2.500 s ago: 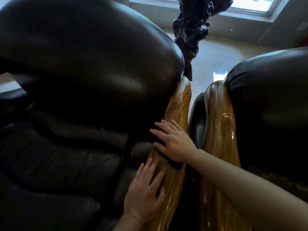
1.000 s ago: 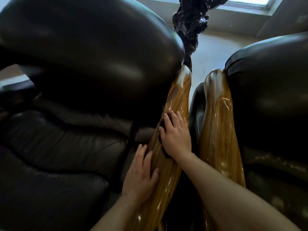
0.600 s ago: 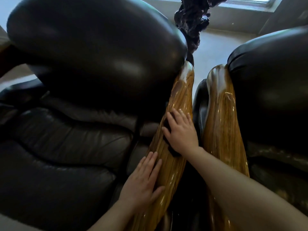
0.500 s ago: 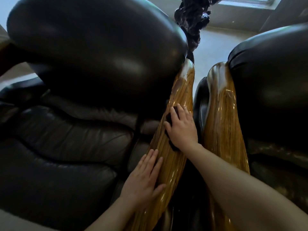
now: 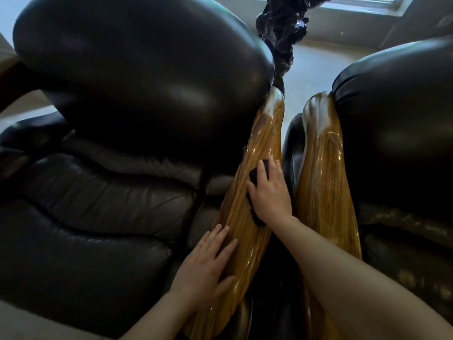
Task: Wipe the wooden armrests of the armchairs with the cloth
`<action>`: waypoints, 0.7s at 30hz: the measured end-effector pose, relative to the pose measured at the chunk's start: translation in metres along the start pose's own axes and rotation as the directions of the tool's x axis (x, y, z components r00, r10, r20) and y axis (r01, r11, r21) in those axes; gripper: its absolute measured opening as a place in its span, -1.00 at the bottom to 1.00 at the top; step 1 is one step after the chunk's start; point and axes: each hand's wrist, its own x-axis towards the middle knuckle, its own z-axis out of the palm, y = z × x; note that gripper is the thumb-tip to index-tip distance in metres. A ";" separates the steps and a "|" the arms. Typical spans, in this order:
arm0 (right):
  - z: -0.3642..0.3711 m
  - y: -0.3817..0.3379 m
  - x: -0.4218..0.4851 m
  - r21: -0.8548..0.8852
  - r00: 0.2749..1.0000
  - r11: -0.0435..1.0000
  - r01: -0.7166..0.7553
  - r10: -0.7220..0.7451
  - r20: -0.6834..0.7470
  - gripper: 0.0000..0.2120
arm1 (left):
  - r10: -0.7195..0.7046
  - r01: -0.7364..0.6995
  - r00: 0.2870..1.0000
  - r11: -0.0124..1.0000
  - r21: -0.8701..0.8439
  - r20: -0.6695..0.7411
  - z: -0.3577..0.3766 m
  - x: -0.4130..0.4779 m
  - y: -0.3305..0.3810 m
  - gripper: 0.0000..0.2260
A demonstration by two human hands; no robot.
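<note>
Two glossy wooden armrests run side by side between two black leather armchairs. My right hand presses a small dark cloth flat onto the middle of the left chair's armrest; most of the cloth is hidden under my palm. My left hand lies flat, fingers apart, on the lower part of the same armrest and holds nothing. The right chair's armrest is just right of my right hand, untouched.
The left armchair fills the left half, its seat cushion low beside my left hand. The right armchair rises at the right. A dark gnarled sculpture stands behind the gap between the chairs, below a window sill.
My right hand has slid the cloth up the left armrest from its lower middle toward the backrest. My left hand stayed on the lower part of the armrest.
</note>
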 end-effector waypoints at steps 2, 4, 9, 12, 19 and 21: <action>0.006 -0.010 -0.019 -0.018 0.999 0.999 0.026 -0.027 -0.021 -0.41 | -0.002 0.002 1.000 1.000 -0.004 -0.002 -0.001 -0.004 -0.001 -0.40; 0.012 -0.020 -0.048 -0.054 0.989 0.987 0.149 -0.150 -0.014 -0.46 | 0.045 -0.045 0.999 0.999 0.020 0.029 -0.003 -0.012 -0.002 -0.48; 0.023 -0.017 -0.090 -0.070 0.894 0.895 0.441 -0.432 0.116 -0.47 | 0.134 -0.143 0.986 0.986 0.090 0.095 0.002 -0.036 -0.009 -0.53; 0.015 -0.007 -0.071 -0.144 0.798 0.788 0.599 -0.573 0.185 -0.45 | 0.123 -0.130 0.989 0.988 0.084 0.087 0.001 -0.042 -0.012 -0.50; 0.000 -0.010 -0.030 -0.090 0.994 0.991 0.104 -0.100 0.048 -0.38 | 0.059 -0.065 0.994 0.996 0.063 0.092 -0.003 -0.044 -0.001 -0.48; 0.009 -0.023 -0.051 -0.091 0.991 0.987 0.131 -0.128 0.037 -0.39 | 0.060 -0.071 0.994 0.991 0.113 0.094 -0.006 -0.045 0.001 -0.47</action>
